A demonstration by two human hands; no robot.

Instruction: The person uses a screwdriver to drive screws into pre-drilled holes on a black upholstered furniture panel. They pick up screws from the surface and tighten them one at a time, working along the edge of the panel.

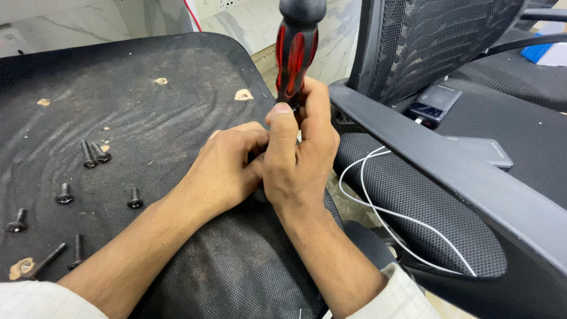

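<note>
A screwdriver (297, 53) with a red and black handle stands upright near the right edge of an upturned black chair seat (177, 100), its handle rising out of the top of the view and its tip hidden behind the fingers. The right hand (298, 159) is wrapped around the lower end of the handle, thumb pressed up along it, so its grip is closed on the tool. The left hand (227, 168) lies just beside it, touching it, fingers curled inward at the base of the tool; what they pinch, if anything, is hidden. On the dusty underside of the seat, to the left of the hands and well apart from them, several black bolts (94, 155) lie scattered. To the right stands a black mesh office chair (449, 53); on its seat lie a white cable (378, 201), a dark power bank (436, 101) and a flat dark device (484, 150).
</note>
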